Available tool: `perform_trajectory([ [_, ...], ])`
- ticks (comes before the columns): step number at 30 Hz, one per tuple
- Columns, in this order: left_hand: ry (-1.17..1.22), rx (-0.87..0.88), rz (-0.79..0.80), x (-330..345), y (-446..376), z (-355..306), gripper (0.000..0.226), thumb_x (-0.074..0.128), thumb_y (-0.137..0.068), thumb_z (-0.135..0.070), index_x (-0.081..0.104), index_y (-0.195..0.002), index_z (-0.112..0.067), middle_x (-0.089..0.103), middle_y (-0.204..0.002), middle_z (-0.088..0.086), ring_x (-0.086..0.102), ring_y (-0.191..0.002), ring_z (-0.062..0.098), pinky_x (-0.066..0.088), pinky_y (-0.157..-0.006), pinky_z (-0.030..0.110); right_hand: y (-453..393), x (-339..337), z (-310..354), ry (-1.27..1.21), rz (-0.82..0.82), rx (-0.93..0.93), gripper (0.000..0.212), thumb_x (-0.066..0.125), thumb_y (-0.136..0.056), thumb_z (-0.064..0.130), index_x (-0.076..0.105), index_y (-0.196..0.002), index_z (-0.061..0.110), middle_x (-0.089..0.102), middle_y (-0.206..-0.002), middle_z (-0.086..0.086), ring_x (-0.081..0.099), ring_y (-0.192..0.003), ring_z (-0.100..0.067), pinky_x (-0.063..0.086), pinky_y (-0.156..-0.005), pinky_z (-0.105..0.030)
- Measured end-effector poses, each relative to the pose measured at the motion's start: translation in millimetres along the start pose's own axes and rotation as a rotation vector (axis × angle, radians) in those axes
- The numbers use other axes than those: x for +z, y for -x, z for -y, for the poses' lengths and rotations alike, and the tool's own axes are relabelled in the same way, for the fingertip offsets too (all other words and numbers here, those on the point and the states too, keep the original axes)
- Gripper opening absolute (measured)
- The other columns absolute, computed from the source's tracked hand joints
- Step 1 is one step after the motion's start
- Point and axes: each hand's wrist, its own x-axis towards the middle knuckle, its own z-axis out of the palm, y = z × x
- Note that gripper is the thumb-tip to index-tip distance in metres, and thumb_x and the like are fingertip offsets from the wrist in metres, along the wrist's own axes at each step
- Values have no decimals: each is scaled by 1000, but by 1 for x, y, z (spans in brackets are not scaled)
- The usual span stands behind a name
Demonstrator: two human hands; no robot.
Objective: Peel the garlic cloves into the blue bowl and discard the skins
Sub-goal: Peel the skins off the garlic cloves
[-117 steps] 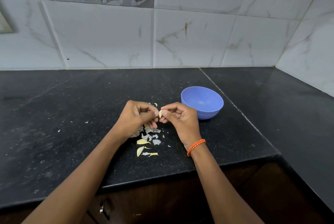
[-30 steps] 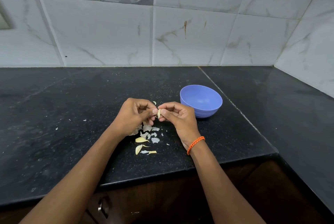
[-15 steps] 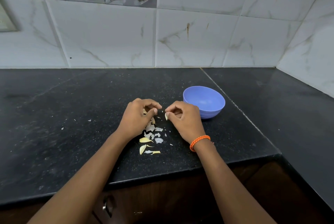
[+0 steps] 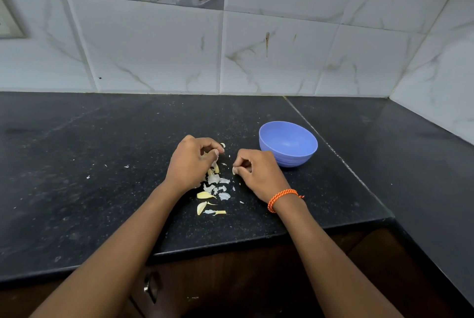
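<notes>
The blue bowl [image 4: 288, 143] stands on the black counter, right of my hands. My right hand [image 4: 259, 174] pinches a pale garlic clove [image 4: 234, 170] between thumb and fingertips, low over the counter and a short way left of the bowl. My left hand [image 4: 191, 162] is a hand's width to the left, its fingers curled and thumb and forefinger pinched together on what looks like a thin scrap of garlic skin [image 4: 214, 163]. Below and between the hands lies a pile of white skins [image 4: 218, 187], with two yellowish cloves [image 4: 205, 195] beside it.
Small skin flakes [image 4: 125, 166] dot the black counter [image 4: 102, 189] to the left. One scrap [image 4: 222, 145] lies just beyond my left fingertips. A tiled wall rises behind and at the right. The counter's front edge runs just under my forearms, with a cabinet handle [image 4: 151, 289] below.
My hands held one clove together a second ago. They have since pulled apart and dropped toward the counter; the right hand keeps the clove, the left has drawn away to the left.
</notes>
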Motion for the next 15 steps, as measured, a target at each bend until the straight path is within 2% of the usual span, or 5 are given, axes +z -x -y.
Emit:
perform_trajectory([
  [2, -13, -2, -13, -1, 1, -1, 17, 72, -101, -23, 82, -95, -36, 76, -91, -12, 54, -94, 0, 49, -71, 33, -6, -8, 4, -1, -32, -24, 22, 76, -92, 7, 70, -80, 23, 72, -80, 9, 68, -78, -8, 59, -78, -40],
  [6, -21, 0, -16, -1, 1, 1, 18, 72, -101, -26, 81, -95, -41, 73, -94, -11, 50, -96, -6, 39, -69, 25, -10, -10, 12, 13, -294, -130, 20, 71, -91, -1, 67, -82, 17, 67, -82, 4, 61, -76, -12, 50, -70, -29],
  [9, -20, -16, -2, 0, -1, 2, 18, 72, -100, -28, 79, -95, -44, 72, -96, -8, 49, -95, -5, 39, -69, 24, -1, 9, 9, 115, -104, -90, 25, 69, -89, -4, 64, -79, 18, 65, -82, 5, 61, -78, -14, 54, -73, -40],
  [11, -22, 1, 24, -1, 1, -2, 18, 73, -99, -25, 81, -96, -40, 72, -91, -11, 48, -96, -9, 38, -70, 22, -4, 10, 4, 143, -25, -32, 23, 73, -91, 0, 67, -80, 20, 68, -84, 7, 62, -79, -10, 56, -74, -37],
  [15, 28, 91, 101, -1, 4, -10, 18, 79, -96, -16, 86, -100, -31, 78, -93, -13, 53, -95, -7, 39, -73, 4, -7, 5, 8, -157, -189, 59, 13, 81, -90, 6, 74, -84, 15, 75, -84, 6, 72, -80, -8, 62, -76, -28],
])
